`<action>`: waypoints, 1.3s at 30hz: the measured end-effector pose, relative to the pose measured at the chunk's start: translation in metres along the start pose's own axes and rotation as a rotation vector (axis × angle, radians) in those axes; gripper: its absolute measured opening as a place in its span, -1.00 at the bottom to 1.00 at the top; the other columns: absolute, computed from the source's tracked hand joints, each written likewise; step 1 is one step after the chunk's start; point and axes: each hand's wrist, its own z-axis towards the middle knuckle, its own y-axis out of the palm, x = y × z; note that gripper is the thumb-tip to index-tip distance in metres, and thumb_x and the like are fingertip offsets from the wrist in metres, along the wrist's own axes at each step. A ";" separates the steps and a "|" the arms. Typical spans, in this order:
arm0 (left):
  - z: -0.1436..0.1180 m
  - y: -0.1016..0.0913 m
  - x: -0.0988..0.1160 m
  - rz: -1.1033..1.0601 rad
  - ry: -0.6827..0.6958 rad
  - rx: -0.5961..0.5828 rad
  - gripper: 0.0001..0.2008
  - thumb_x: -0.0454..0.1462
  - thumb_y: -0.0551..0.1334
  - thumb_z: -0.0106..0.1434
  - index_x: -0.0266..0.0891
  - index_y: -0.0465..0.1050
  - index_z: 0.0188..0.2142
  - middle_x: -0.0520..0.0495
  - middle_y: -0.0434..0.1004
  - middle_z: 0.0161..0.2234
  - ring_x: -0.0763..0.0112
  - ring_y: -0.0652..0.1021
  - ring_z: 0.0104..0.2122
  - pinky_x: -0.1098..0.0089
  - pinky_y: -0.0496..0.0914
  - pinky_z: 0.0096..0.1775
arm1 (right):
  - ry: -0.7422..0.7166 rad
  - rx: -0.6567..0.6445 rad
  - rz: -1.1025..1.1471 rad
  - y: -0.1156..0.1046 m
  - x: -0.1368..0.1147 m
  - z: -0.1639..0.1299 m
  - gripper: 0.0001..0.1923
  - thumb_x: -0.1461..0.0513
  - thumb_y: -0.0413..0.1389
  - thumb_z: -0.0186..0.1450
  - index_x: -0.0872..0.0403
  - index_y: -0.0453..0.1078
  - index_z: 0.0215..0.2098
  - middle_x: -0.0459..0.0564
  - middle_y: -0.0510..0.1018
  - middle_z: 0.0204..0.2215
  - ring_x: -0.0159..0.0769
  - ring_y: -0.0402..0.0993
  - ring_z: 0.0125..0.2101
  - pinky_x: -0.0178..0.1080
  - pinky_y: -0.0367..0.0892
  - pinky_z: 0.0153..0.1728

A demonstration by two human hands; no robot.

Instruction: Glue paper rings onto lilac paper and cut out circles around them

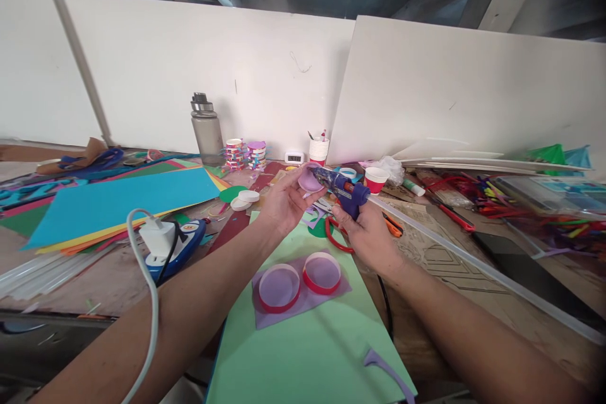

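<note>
Two red rings (322,272) sit on the green sheet (303,341), just below the hands. R hand (367,233) is wrapped tight on the glue gun (343,190), L hand (284,202) pinches the purple disc (310,180) w/ nozzle touching it. Imo keep the disc steady, thin bead, fingers off the tip. Bottle (207,129) is far back by the wall.

Light: bright, even daylight across the white boards (199,69).
Shadows: soft and faint.
Ceiling: dim, vignetted corners.
Edges: wide-angle bending, forearms stretched.
Focus: mostly sharp.
</note>
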 end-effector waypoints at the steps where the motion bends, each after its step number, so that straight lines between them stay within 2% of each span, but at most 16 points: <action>1: 0.000 0.000 0.000 0.006 0.003 -0.003 -0.89 -0.35 0.25 0.22 -0.26 0.55 -0.26 -0.04 0.64 -0.31 0.35 0.61 -0.18 0.16 0.41 0.09 | 0.008 0.006 -0.009 0.000 0.000 0.000 -0.69 0.05 0.06 0.29 0.08 0.41 -0.14 0.13 0.59 -0.22 -0.03 0.47 -0.16 0.02 0.34 -0.07; 8: -0.002 0.001 -0.001 -0.010 0.003 -0.025 -0.91 -0.36 0.27 0.19 -0.26 0.54 -0.29 -0.05 0.64 -0.26 0.31 0.60 -0.12 0.09 0.38 0.13 | -0.019 0.042 -0.025 0.000 0.000 0.001 -0.70 0.03 0.02 0.31 0.07 0.39 -0.18 0.12 0.57 -0.25 -0.04 0.47 -0.20 -0.02 0.35 -0.13; 14: -0.002 0.002 -0.003 -0.029 -0.009 -0.015 -0.92 -0.37 0.25 0.22 -0.27 0.53 -0.29 -0.04 0.64 -0.29 0.33 0.60 -0.18 0.07 0.39 0.11 | -0.059 0.055 -0.021 0.000 -0.002 0.001 -0.70 0.08 0.02 0.32 0.05 0.37 -0.06 0.13 0.56 -0.15 0.00 0.44 -0.05 0.01 0.30 0.00; 18: -0.002 0.001 -0.003 -0.038 -0.021 -0.023 -0.92 -0.37 0.25 0.23 -0.28 0.53 -0.30 -0.05 0.64 -0.30 0.34 0.61 -0.20 0.08 0.41 0.10 | -0.053 0.042 -0.015 0.000 -0.002 0.000 -0.72 0.10 0.03 0.32 0.05 0.38 -0.08 0.13 0.56 -0.17 0.00 0.43 -0.03 0.00 0.29 0.02; 25: -0.003 0.003 -0.003 -0.029 -0.028 -0.034 -0.89 -0.36 0.21 0.26 -0.28 0.54 -0.29 -0.04 0.65 -0.30 0.35 0.61 -0.23 0.10 0.41 0.10 | 0.005 -0.018 -0.021 0.000 -0.004 -0.002 -0.65 0.08 0.01 0.33 0.09 0.36 -0.02 0.17 0.56 -0.15 -0.01 0.46 -0.15 0.03 0.35 -0.08; 30: -0.004 0.005 -0.001 -0.048 -0.034 -0.020 -0.89 -0.38 0.20 0.27 -0.29 0.53 -0.31 -0.01 0.63 -0.37 0.40 0.61 -0.31 0.15 0.42 0.08 | -0.001 -0.032 -0.037 0.000 -0.005 -0.002 -0.62 0.06 0.01 0.33 0.13 0.38 -0.03 0.19 0.56 -0.13 0.00 0.46 -0.12 0.03 0.33 -0.04; 36: -0.002 0.004 0.000 -0.040 -0.021 -0.023 -0.91 -0.35 0.22 0.25 -0.30 0.52 -0.32 -0.05 0.64 -0.38 0.38 0.62 -0.31 0.18 0.43 0.04 | -0.054 -0.042 -0.024 0.000 -0.005 -0.004 -0.66 0.07 0.01 0.33 0.13 0.38 -0.09 0.20 0.55 -0.10 0.01 0.43 -0.04 0.03 0.31 0.01; 39: -0.001 0.003 0.000 -0.042 -0.029 -0.013 -0.90 -0.36 0.21 0.26 -0.31 0.52 -0.33 -0.05 0.63 -0.39 0.40 0.61 -0.34 0.19 0.45 0.02 | -0.060 -0.057 -0.036 0.001 -0.005 -0.004 -0.63 0.06 0.01 0.33 0.15 0.38 -0.05 0.22 0.54 -0.08 0.04 0.43 -0.01 0.05 0.30 0.03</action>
